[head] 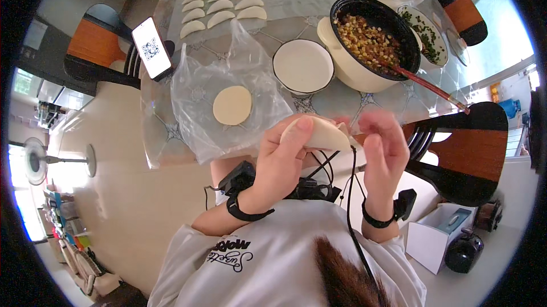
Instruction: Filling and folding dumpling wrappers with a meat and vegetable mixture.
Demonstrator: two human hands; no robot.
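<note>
My left hand (282,153) grips a folded dumpling (322,134) of pale dough, its thumb pressed on the near face. The curved edge of the dumpling faces right. My right hand (386,149) hovers just right of it, apart from the dough, with thumb and fingers spread; its fingertips are blurred. On a clear plastic bag (194,129) before me lies a flat round dough wrapper (232,105). A white bowl with a dark rim (303,65) stands beyond my hands. Beside it, a cream pot (359,74) holds diced filling (363,40) and red chopsticks (427,85).
Rows of shaped dumplings (220,6) lie on a plastic sheet at the back left. A lit phone (151,48) leans at the table's left edge. Behind the pot sits a bowl of chopped greens (423,35). Chairs (466,157) flank the table; cables (352,204) hang before my shirt.
</note>
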